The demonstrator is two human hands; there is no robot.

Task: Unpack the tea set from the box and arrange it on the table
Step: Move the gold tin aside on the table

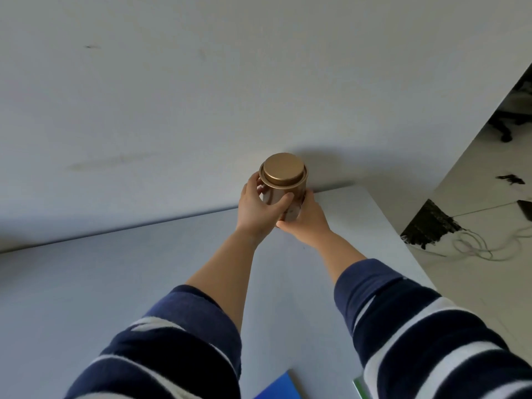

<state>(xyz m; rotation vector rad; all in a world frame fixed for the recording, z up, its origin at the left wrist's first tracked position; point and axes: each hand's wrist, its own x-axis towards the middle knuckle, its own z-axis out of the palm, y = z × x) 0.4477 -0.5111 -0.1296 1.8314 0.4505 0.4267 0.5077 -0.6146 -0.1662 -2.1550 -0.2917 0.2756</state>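
We hold a gold tin (283, 182) with both hands.

Our left hand (256, 210) and right hand (306, 218) wrap around its sides at the far edge of the table (115, 283), by the wall (201, 82). We see no writing on it.

Bare table (115, 283) left — open, wall (201, 82) behind tin (283, 182) — blocked

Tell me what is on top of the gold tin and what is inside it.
A round gold lid sits closed on the gold tin, which both hands grip. The lid covers the inside, so the contents cannot be seen.
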